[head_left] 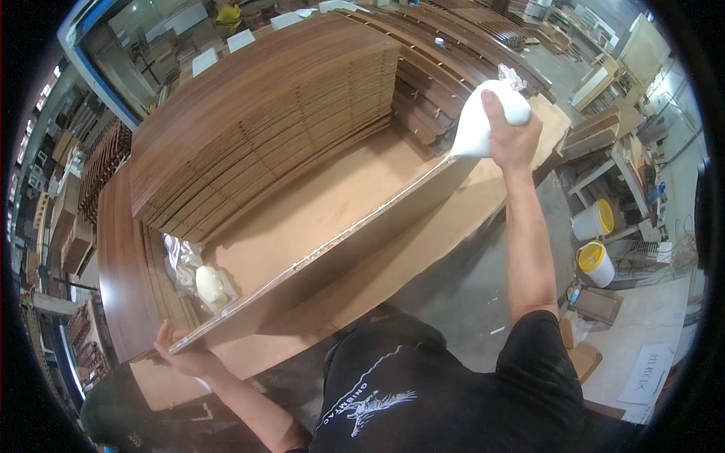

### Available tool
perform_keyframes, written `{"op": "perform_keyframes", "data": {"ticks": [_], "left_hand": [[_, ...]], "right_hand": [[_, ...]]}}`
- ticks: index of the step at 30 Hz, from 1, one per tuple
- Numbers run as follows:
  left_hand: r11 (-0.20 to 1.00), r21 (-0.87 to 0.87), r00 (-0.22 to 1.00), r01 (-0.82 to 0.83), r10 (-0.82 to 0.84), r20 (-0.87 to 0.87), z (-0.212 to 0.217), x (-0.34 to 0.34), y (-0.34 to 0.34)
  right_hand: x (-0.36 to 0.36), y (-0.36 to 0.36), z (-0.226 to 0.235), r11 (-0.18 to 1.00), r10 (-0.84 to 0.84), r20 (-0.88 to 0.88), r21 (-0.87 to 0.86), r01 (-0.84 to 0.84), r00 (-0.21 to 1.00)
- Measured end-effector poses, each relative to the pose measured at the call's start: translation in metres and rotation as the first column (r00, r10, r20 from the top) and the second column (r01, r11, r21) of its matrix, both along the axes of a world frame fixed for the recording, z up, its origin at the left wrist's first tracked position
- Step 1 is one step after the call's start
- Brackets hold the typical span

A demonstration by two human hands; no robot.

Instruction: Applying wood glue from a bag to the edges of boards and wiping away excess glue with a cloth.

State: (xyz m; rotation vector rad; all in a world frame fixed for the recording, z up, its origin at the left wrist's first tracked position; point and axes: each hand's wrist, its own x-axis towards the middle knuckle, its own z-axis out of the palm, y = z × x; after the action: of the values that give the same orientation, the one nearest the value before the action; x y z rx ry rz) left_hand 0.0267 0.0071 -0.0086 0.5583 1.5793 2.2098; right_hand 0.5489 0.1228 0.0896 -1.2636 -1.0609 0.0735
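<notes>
My right hand (516,140) is closed round a plump white squeeze bag (474,124), knotted at its top. The bag's narrow lower end meets the far right end of a long wooden board (355,245), which stands tilted on its edge. A broken whitish line, like glue, runs along the board's upper edge. At the near left end, my left hand (185,356) grips the board's corner, thumb and fingers on either side. Beneath lies a wide light-brown panel (445,234). A cream-coloured lump (213,289) and crumpled clear plastic (181,260) sit behind the board's left end.
A tall stack of brown wooden panels (257,128) stands just beyond the board, with more slatted pieces (430,90) behind. Two white buckets with yellow lids, one of them upright (595,264), are on the floor at right, by a wooden stand (623,170).
</notes>
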Motion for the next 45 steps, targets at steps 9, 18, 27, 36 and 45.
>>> {"op": "perform_keyframes", "data": {"ticks": [9, 18, 27, 36, 45], "left_hand": [[1.0, -0.015, 0.998, -0.007, 0.006, -0.067, -0.005, -0.006, 0.0], [0.999, -0.024, 0.997, -0.029, 0.027, -0.074, -0.004, -0.003, 0.001], [0.999, 0.04, 1.0, 0.011, -0.011, -0.002, 0.0, 0.002, 0.0], [0.999, -0.007, 0.998, -0.049, 0.049, 0.037, -0.002, -0.002, 0.002], [0.999, -0.036, 0.985, -0.038, 0.031, -0.168, 0.001, 0.006, -0.001]], "right_hand": [[0.029, 0.001, -0.002, 0.998, -0.055, 0.018, 0.002, 0.055, 0.998], [0.056, 0.007, -0.001, 0.995, -0.098, 0.026, -0.013, 0.099, 0.995], [0.082, 0.01, -0.003, 0.986, -0.159, 0.032, -0.052, 0.161, 0.987], [0.105, 0.016, -0.002, 0.959, -0.263, 0.116, -0.081, 0.273, 0.958], [0.125, 0.02, 0.003, 0.943, -0.313, 0.15, -0.067, 0.325, 0.938]]}}
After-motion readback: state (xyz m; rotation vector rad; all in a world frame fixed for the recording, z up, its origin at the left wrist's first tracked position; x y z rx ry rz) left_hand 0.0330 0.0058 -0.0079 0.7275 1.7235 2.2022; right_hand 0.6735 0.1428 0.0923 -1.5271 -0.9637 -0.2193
